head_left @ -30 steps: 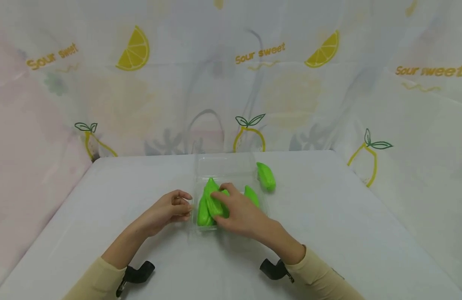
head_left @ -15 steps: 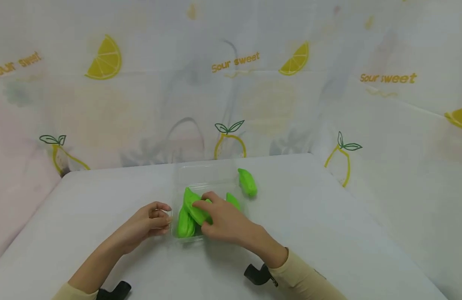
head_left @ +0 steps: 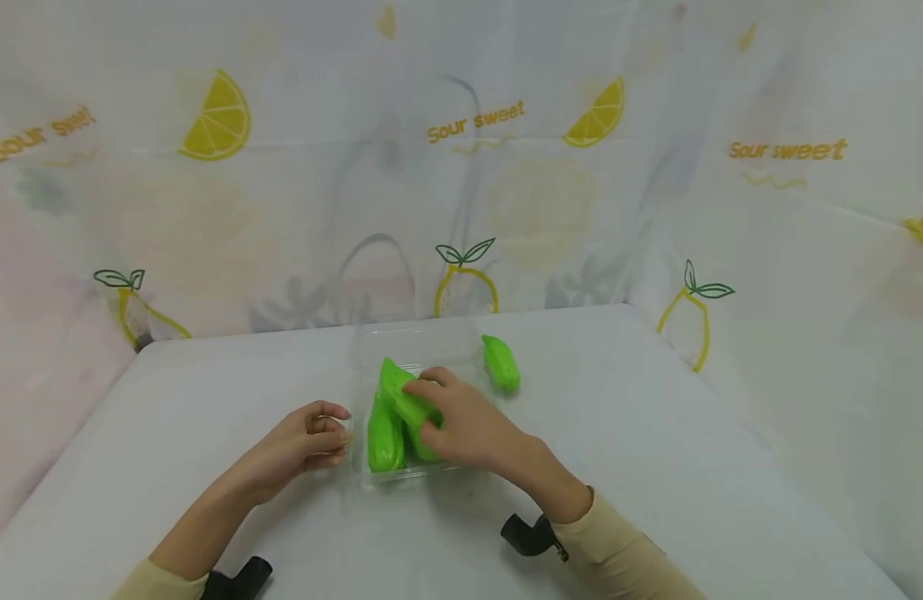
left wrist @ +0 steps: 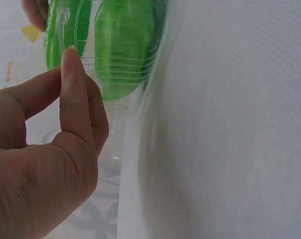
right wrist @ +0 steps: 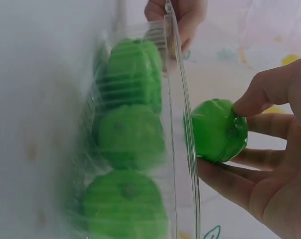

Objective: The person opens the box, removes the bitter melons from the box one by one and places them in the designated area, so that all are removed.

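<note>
ok, green pc (head_left: 401,390) in r grip (head_left: 472,423), abv box (right wrist: 177,99)

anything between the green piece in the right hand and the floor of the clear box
Yes: three green pieces lie inside the clear box, below the held piece; above them, nothing visible blocks it.

I get flat, dim light | soft shadows on white tabletop (head_left: 656,450) | right-wrist view hazy at left
</note>
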`<action>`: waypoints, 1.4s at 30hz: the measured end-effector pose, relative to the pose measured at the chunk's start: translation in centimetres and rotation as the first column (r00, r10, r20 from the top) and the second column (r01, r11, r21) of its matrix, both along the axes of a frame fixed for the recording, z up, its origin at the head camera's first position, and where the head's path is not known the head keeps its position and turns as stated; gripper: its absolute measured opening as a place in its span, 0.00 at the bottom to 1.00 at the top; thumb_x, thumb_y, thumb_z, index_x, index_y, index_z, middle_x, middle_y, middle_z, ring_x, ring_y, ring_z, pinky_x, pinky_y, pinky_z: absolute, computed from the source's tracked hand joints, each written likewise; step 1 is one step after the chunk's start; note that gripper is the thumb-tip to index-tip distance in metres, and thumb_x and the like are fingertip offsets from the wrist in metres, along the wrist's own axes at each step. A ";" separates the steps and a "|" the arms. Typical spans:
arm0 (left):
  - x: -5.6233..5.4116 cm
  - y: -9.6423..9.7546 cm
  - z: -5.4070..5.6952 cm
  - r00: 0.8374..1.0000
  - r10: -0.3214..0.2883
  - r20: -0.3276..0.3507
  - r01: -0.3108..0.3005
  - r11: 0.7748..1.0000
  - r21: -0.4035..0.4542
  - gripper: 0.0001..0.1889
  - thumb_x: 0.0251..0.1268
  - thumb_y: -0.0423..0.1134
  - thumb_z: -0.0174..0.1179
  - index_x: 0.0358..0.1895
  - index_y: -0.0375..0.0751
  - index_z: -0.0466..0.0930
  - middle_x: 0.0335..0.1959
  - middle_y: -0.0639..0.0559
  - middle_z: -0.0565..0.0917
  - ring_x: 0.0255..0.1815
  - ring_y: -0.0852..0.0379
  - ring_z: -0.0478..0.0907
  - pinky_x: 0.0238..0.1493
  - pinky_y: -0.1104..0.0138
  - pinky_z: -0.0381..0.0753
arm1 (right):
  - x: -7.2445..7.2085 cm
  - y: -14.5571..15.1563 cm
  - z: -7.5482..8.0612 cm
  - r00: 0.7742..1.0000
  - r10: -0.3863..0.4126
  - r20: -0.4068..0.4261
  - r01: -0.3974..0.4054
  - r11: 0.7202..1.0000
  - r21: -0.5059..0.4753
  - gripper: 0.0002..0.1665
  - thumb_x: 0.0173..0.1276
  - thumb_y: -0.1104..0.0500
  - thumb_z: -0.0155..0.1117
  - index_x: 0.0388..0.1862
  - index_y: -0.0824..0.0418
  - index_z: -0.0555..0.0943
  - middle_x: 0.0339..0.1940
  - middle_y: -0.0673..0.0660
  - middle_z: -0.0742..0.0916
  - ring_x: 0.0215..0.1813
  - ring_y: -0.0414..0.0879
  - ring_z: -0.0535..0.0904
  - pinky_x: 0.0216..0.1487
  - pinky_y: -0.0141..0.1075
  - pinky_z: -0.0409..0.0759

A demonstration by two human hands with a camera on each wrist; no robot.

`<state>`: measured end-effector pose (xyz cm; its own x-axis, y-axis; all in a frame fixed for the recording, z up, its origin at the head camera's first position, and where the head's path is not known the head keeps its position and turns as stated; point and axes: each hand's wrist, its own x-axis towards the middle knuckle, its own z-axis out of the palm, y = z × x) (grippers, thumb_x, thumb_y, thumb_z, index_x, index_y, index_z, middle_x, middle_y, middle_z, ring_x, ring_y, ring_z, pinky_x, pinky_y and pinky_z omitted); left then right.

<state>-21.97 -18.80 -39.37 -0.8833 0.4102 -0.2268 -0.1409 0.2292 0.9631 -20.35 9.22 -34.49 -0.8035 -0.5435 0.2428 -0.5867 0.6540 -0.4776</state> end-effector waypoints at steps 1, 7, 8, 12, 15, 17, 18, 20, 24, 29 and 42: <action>0.0 0.1 0.0 1.000 0.002 0.003 -0.002 1.000 -0.002 0.29 0.72 0.39 0.59 0.66 0.28 0.57 0.41 0.50 0.74 0.41 0.58 0.80 0.45 0.69 0.85 | -0.2 0.2 0.1 1.000 -0.005 -0.002 0.005 1.000 -0.011 0.31 0.61 0.65 0.56 0.66 0.53 0.76 0.66 0.54 0.76 0.52 0.45 0.81 0.42 0.30 0.77; -0.3 0.3 -0.1 1.000 0.005 0.001 -0.005 1.000 -0.007 0.27 0.72 0.39 0.58 0.65 0.29 0.58 0.41 0.49 0.74 0.41 0.57 0.80 0.45 0.69 0.85 | -1.4 1.9 0.3 0.999 -0.049 0.013 0.050 0.996 -0.073 0.32 0.64 0.63 0.56 0.68 0.53 0.73 0.66 0.53 0.75 0.61 0.45 0.76 0.52 0.36 0.79; -0.3 0.4 -0.1 1.000 0.002 -0.003 -0.002 1.000 -0.004 0.27 0.72 0.38 0.58 0.65 0.28 0.58 0.41 0.49 0.74 0.41 0.57 0.80 0.45 0.69 0.85 | -1.6 2.2 0.3 0.998 -0.061 0.018 0.062 0.995 -0.083 0.31 0.64 0.62 0.56 0.68 0.53 0.73 0.66 0.52 0.75 0.62 0.46 0.75 0.54 0.37 0.79; -0.6 0.6 -0.2 1.000 -0.008 -0.008 0.008 1.000 0.008 0.27 0.72 0.38 0.58 0.65 0.29 0.59 0.40 0.49 0.74 0.40 0.57 0.80 0.44 0.69 0.85 | -2.4 3.5 0.6 0.993 -0.118 0.028 0.121 0.984 -0.130 0.31 0.63 0.63 0.55 0.67 0.54 0.74 0.64 0.52 0.76 0.59 0.47 0.75 0.53 0.40 0.80; -0.7 0.8 -0.3 1.000 -0.009 -0.005 0.009 1.000 0.013 0.26 0.72 0.38 0.58 0.64 0.29 0.59 0.40 0.49 0.74 0.39 0.58 0.80 0.44 0.70 0.85 | -3.1 4.5 0.7 0.989 -0.145 0.010 0.144 0.977 -0.155 0.30 0.63 0.64 0.55 0.66 0.56 0.75 0.63 0.54 0.77 0.54 0.48 0.76 0.49 0.40 0.80; -0.7 0.8 -0.3 1.000 -0.009 -0.005 0.009 1.000 0.012 0.26 0.72 0.37 0.58 0.64 0.29 0.59 0.40 0.49 0.74 0.39 0.58 0.80 0.43 0.70 0.85 | -3.7 5.1 0.6 0.987 -0.160 0.004 0.159 0.974 -0.161 0.29 0.63 0.64 0.55 0.66 0.56 0.76 0.62 0.55 0.77 0.52 0.48 0.77 0.47 0.39 0.80; -0.7 0.8 -0.3 1.000 -0.007 -0.006 0.007 1.000 0.012 0.26 0.72 0.37 0.58 0.64 0.29 0.59 0.40 0.49 0.73 0.39 0.58 0.80 0.43 0.70 0.85 | -3.9 5.4 0.6 0.985 -0.170 -0.002 0.168 0.972 -0.162 0.29 0.64 0.64 0.56 0.66 0.57 0.76 0.62 0.55 0.77 0.51 0.48 0.77 0.47 0.38 0.80; -0.7 0.8 -0.3 1.000 -0.003 -0.008 0.003 1.000 0.014 0.26 0.72 0.37 0.58 0.64 0.29 0.59 0.40 0.49 0.74 0.39 0.58 0.80 0.43 0.70 0.85 | -4.4 5.9 0.5 0.982 -0.187 -0.008 0.182 0.967 -0.175 0.29 0.63 0.65 0.56 0.65 0.58 0.76 0.63 0.57 0.78 0.51 0.49 0.77 0.47 0.39 0.80; -0.5 0.7 -0.2 1.000 0.006 -0.005 -0.006 1.000 0.015 0.26 0.71 0.37 0.59 0.63 0.29 0.59 0.40 0.49 0.74 0.38 0.58 0.80 0.43 0.70 0.85 | -5.2 6.9 0.4 0.972 -0.234 -0.005 0.229 0.955 -0.186 0.30 0.63 0.64 0.56 0.66 0.58 0.76 0.64 0.58 0.77 0.53 0.51 0.78 0.48 0.43 0.82; -0.3 0.5 -0.1 1.000 0.007 0.000 -0.007 1.000 0.014 0.26 0.71 0.38 0.59 0.63 0.29 0.59 0.40 0.49 0.74 0.38 0.58 0.80 0.43 0.70 0.85 | -6.1 8.1 0.3 0.959 -0.282 0.014 0.280 0.940 -0.194 0.30 0.63 0.64 0.55 0.67 0.58 0.75 0.66 0.59 0.76 0.57 0.53 0.78 0.53 0.48 0.83; 0.0 -0.1 -0.1 1.000 0.014 0.012 -0.014 1.000 0.001 0.26 0.71 0.38 0.59 0.63 0.29 0.59 0.40 0.49 0.75 0.39 0.58 0.81 0.43 0.71 0.85 | -7.2 10.3 -0.5 0.922 -0.383 0.060 0.387 0.905 -0.174 0.32 0.64 0.61 0.54 0.69 0.58 0.73 0.69 0.61 0.74 0.58 0.57 0.77 0.55 0.50 0.81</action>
<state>-21.97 -18.94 -39.44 -0.8864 0.3977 -0.2369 -0.1555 0.2262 0.9616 -27.54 19.54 -35.01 -0.9481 -0.1400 0.2853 -0.2938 0.7288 -0.6185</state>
